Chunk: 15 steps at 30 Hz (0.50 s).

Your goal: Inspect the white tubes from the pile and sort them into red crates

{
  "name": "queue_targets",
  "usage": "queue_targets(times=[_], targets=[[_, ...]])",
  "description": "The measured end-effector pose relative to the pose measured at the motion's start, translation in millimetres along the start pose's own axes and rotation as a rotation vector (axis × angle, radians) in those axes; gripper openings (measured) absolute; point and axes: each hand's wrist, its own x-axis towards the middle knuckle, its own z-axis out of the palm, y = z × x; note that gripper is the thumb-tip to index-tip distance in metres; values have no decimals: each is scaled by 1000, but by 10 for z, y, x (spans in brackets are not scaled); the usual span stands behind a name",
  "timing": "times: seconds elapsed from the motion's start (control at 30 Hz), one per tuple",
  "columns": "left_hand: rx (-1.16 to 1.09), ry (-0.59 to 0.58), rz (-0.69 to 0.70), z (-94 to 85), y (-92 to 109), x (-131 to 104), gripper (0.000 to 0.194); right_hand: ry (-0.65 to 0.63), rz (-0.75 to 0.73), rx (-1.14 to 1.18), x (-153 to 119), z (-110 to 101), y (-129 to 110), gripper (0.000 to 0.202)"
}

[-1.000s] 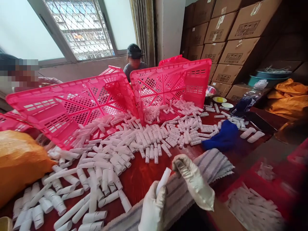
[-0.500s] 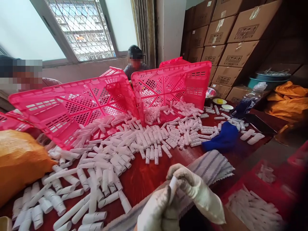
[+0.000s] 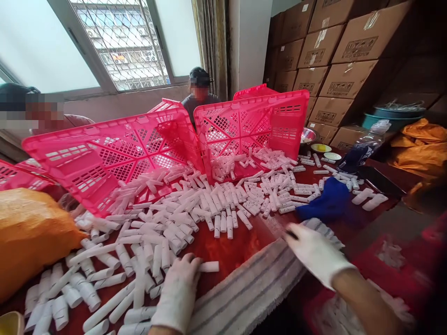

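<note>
My left hand (image 3: 179,291), in a white glove, is at the near edge of the pile of white tubes (image 3: 174,204). Its fingers curl closed at one end of a short white tube (image 3: 210,266), which lies over the red tabletop. Further right, my gloved right hand (image 3: 314,251) is over the far edge of a striped towel (image 3: 240,288). Motion smears its fingertips, and I cannot make out whether anything is in them. Many tubes carry thin dark marks.
Two tilted pink crates (image 3: 118,153) (image 3: 251,125) spill tubes onto the table. An orange sack (image 3: 35,232) sits at left, a blue cloth (image 3: 324,200) and a bottle (image 3: 363,144) at right. Two people sit behind the crates. Cartons (image 3: 328,83) are stacked at the back right.
My hands were together around a white tube above the towel. They have separated: the left went left to a tube by the pile, the right moved right and farther away.
</note>
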Motion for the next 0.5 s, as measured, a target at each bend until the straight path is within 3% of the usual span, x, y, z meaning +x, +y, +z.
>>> queue_targets(times=[0.2, 0.37, 0.5], targets=[[-53, 46, 18, -78, 565, 203, 40, -148, -134, -183, 606, 496, -613, 21], [-174, -13, 150, -182, 803, 265, 48, -156, -159, -203, 678, 568, -605, 30], [-345, -29, 176, -175, 914, 333, 37, -167, -191, -153, 787, 556, -565, 32]])
